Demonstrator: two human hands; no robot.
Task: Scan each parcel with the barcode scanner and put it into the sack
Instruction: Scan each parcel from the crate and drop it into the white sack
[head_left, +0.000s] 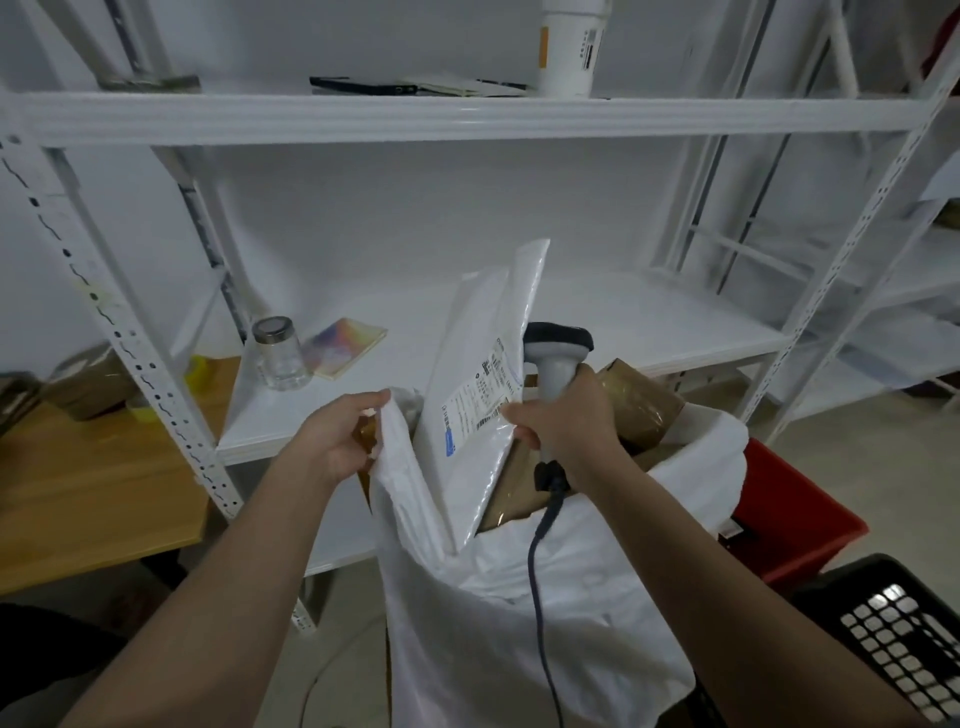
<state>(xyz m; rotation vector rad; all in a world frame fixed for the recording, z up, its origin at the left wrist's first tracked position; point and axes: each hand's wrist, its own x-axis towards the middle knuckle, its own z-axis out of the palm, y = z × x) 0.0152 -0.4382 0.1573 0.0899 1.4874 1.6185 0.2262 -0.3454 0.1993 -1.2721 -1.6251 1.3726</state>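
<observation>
A white sack (519, 623) stands open in front of me, with brown taped parcels (641, 402) showing in its mouth. My left hand (337, 436) grips the sack's left rim and holds it up. My right hand (563, 415) holds the grey barcode scanner (556, 358) by its handle, its dark cable hanging down over the sack. The same hand's fingers also pinch the edge of a white mailer parcel (478, 384) with a printed label. The mailer stands upright, its lower end inside the sack's mouth.
White metal shelving (467, 119) surrounds the spot; its middle shelf carries a glass jar (280, 353) and a colourful booklet (345, 345). A wooden table (93, 467) lies to the left. A red crate (800, 509) and a black perforated crate (893, 634) sit at right.
</observation>
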